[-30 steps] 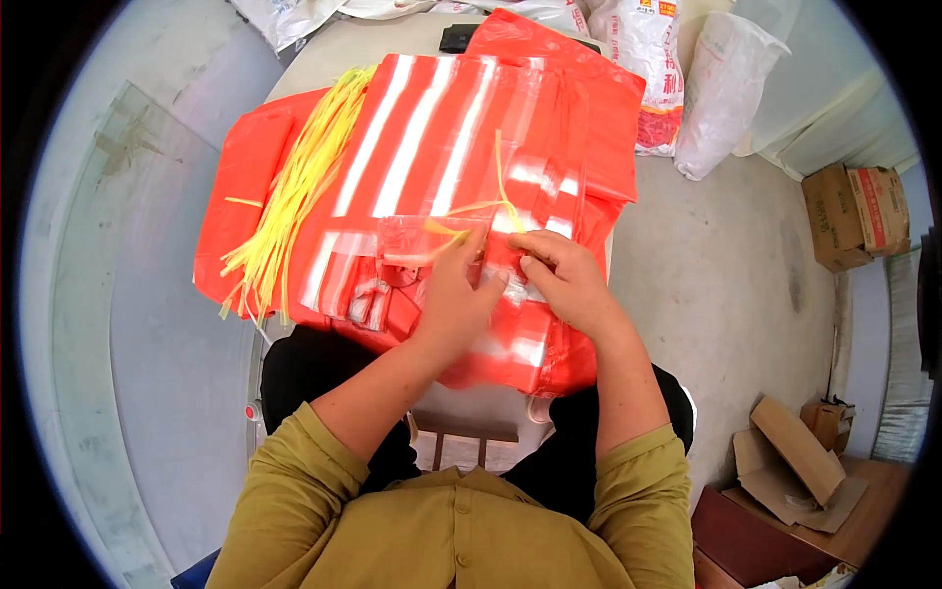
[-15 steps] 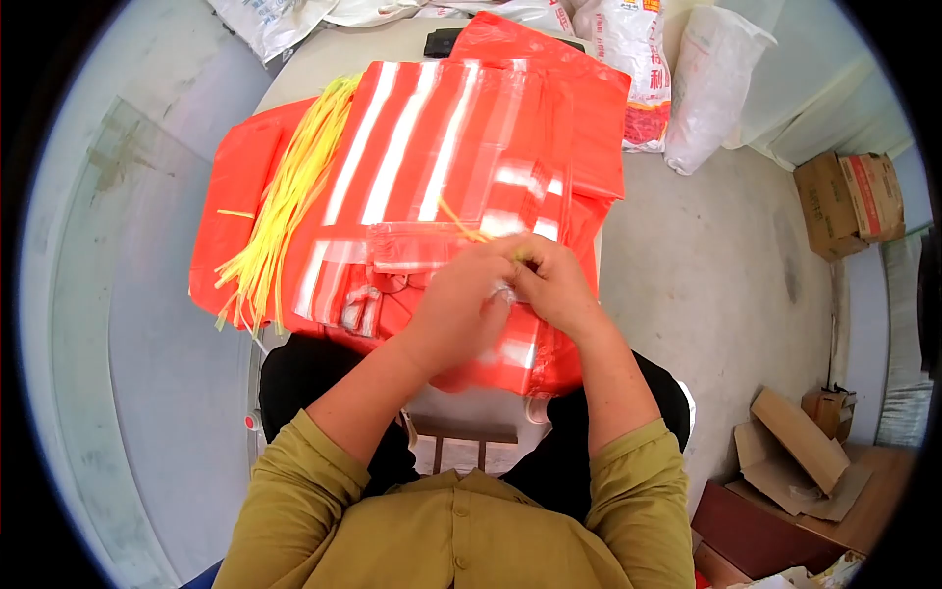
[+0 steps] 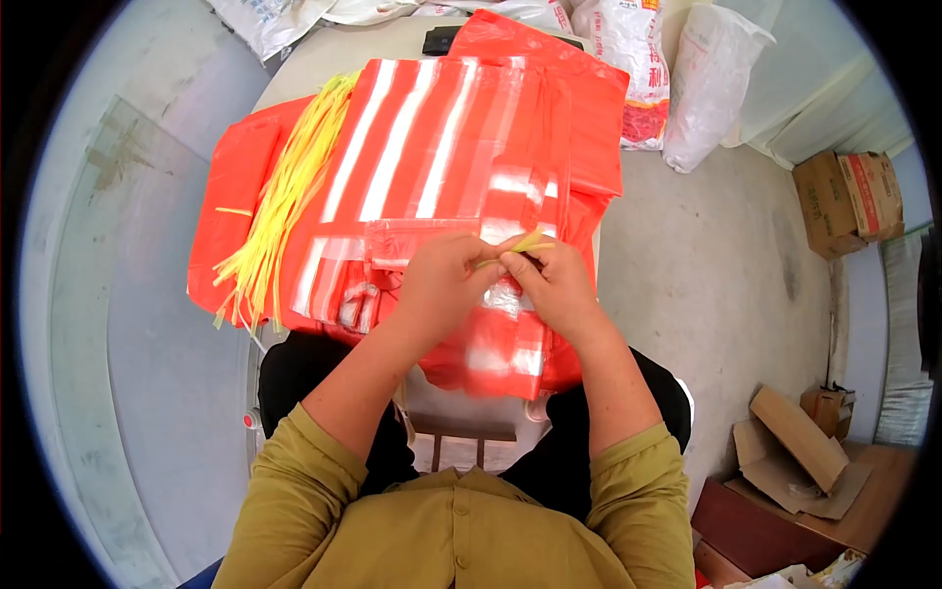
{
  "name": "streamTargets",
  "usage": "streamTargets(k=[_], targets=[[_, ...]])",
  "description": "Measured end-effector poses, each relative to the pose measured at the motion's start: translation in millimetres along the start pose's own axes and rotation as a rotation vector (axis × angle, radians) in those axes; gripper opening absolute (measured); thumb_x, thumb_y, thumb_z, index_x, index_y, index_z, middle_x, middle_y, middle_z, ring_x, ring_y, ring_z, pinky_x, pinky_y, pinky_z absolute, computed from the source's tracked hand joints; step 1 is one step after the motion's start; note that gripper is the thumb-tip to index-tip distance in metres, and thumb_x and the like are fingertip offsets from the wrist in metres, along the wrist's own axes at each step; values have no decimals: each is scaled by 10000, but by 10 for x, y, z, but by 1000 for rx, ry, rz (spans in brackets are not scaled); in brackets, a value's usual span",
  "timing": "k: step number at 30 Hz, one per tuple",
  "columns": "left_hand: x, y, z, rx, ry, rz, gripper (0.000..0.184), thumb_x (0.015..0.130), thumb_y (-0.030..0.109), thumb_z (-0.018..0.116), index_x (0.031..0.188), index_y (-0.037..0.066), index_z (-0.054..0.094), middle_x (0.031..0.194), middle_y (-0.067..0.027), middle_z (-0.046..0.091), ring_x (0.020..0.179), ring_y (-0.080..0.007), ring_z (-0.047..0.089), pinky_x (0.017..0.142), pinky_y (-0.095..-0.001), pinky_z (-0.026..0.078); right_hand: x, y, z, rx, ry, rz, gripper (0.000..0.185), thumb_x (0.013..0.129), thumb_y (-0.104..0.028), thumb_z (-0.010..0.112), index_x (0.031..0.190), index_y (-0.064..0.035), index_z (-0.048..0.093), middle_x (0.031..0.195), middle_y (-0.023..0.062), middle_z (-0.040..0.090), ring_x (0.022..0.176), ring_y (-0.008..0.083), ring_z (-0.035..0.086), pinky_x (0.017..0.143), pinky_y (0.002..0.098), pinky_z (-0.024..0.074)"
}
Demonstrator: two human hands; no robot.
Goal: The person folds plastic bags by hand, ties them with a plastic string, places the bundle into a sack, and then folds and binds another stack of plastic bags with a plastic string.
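Observation:
Both my hands meet over the right front part of a stack of red and white striped plastic bags (image 3: 392,137). A short yellow strip (image 3: 530,243) is pinched between them, with its ends sticking out past the fingers. My left hand (image 3: 453,280) grips it with thumb and forefinger. On the other side, my right hand (image 3: 559,285) pinches the same strip. Beneath the hands, gathered red plastic hangs over the front edge; whether it is caught in the strip is hidden. A bundle of yellow strips (image 3: 289,201) lies along the left of the stack.
More red plastic (image 3: 579,108) lies behind and right of the stack, on a pale table (image 3: 324,64). White printed sacks (image 3: 633,69) stand beyond it. Cardboard boxes (image 3: 844,201) sit on the floor at right, with opened cardboard (image 3: 795,461) nearer.
My left hand has moved up, and its fingers now meet the right hand's at the yellow strip. The strip's end, which pointed up and left, now points up and right.

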State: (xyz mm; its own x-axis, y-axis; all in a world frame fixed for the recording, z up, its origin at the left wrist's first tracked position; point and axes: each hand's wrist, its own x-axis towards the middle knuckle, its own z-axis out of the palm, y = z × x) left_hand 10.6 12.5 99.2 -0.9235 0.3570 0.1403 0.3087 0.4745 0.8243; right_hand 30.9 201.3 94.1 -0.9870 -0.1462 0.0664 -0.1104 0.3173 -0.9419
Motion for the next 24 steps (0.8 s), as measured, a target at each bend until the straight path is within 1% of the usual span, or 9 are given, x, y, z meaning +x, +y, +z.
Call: streamTargets(k=[3,6,9,12,15,18,21,24], targets=[[-10,-63,67,-226,7,-149,123,966,120,715,946,-1,708,767,-6,614,714,-85,566,641,-296,456,-36,-22,27,176,68,89,154,970,-79,684,1104,-3,677,954,130,700,848,239,681,786,355,539],[-8,-41,36,-250,25,-227,161,996,146,684,928,1,700,759,30,606,712,-55,545,638,-284,450,-67,35,6,4,61,28,237,900,-15,706,1131,-29,654,946,120,676,857,275,672,769,381,542],[9,-93,38,-167,20,-194,186,954,184,695,923,3,723,767,-115,697,662,-211,651,617,-376,483,-46,6,-15,-480,123,-441,325,863,63,692,1176,-22,670,943,112,657,859,255,644,746,370,535],[-22,7,9,-51,26,-182,160,981,161,696,946,6,710,744,-51,635,702,-137,595,653,-318,470,-23,-6,41,-549,175,-505,295,842,8,678,1129,-66,686,923,114,638,883,328,640,739,434,538],[3,-66,-54,223,45,169,129,958,143,703,956,14,713,788,-120,658,756,-265,647,672,-366,492,-27,-56,60,-564,166,-446,261,847,2,669,1097,-65,703,973,118,648,928,326,637,762,440,540],[-2,-27,-105,206,38,207,113,944,123,699,965,12,703,839,-151,670,836,-356,653,711,-415,506,-6,-73,71,-567,161,-323,199,853,-19,670,1045,-48,714,1009,123,648,952,332,633,781,451,534],[-37,37,-109,109,7,69,108,952,108,686,974,3,686,857,-154,665,843,-354,651,732,-426,508,43,25,54,-558,180,-435,126,874,-39,651,979,-32,720,998,123,663,959,342,629,793,463,526],[-23,-49,-86,109,43,170,108,956,103,681,990,0,678,866,-164,665,839,-357,656,730,-427,511,66,40,-37,-511,46,-403,102,861,25,640,931,-12,704,912,119,667,895,319,609,775,427,514]])
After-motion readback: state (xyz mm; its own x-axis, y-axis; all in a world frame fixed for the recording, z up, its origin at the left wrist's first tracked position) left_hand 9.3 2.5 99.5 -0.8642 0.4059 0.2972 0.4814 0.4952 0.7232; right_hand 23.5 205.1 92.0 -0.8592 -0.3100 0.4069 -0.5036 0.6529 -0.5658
